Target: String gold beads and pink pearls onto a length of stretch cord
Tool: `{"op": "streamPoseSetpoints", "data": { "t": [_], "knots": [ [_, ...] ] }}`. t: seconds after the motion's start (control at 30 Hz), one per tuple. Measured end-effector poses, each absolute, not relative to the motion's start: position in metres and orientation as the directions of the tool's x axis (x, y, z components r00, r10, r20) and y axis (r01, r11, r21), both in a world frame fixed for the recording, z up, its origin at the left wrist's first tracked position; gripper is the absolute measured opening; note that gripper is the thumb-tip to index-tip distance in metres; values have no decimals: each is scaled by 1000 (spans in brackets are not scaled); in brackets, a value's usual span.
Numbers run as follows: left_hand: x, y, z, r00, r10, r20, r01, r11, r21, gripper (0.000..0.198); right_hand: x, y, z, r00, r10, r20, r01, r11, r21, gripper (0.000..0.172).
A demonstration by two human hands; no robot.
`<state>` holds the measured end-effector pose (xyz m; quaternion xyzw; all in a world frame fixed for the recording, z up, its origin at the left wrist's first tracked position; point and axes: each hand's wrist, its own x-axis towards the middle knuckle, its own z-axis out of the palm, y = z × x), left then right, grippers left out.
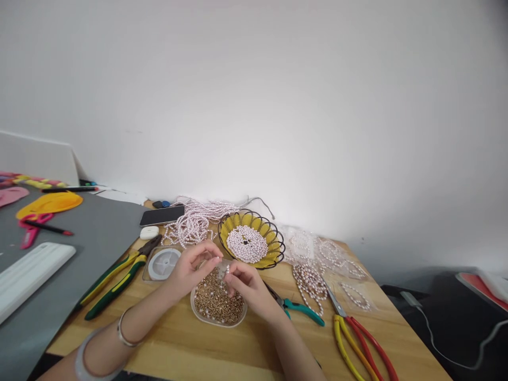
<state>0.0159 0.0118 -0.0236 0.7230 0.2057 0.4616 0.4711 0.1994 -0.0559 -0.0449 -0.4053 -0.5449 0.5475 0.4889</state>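
Above a clear plastic box (199, 316) of small gold beads (216, 301) with some pale ones among them, both hands are close together. My left hand (197, 269) is closed in a pinch over the box's back left side; whatever sits between thumb and forefinger is too small to make out. My right hand (248, 288) pinches a few small pale beads (227, 270) over the right side. Any thread between the hands is too fine to see. Just behind stands a yellow basket (273, 248) with black wire loops, holding pale pink beads (246, 244).
Green-yellow pliers (119, 278), a spool (164, 264) and a phone (162, 215) lie left. Pink bead strands (189, 228) lie behind. Teal-handled pliers (304, 310), a bead bundle (310, 280), bagged bead strings (333, 254) and red-yellow-handled scissors (351, 330) lie right.
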Motion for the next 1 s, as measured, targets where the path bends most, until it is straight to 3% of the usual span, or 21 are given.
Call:
{"op": "streamPoseSetpoints", "data": {
  "t": [0.73,1.0],
  "knots": [
    [16,13,-26,485,654,581,-161,-586,794,12,198,-57,-45,-204,977,64,-71,51,-996,43],
    [16,13,-26,438,706,556,-192,-531,825,9,199,-57,-49,-187,980,65,-55,56,-997,43]
  ]
}}
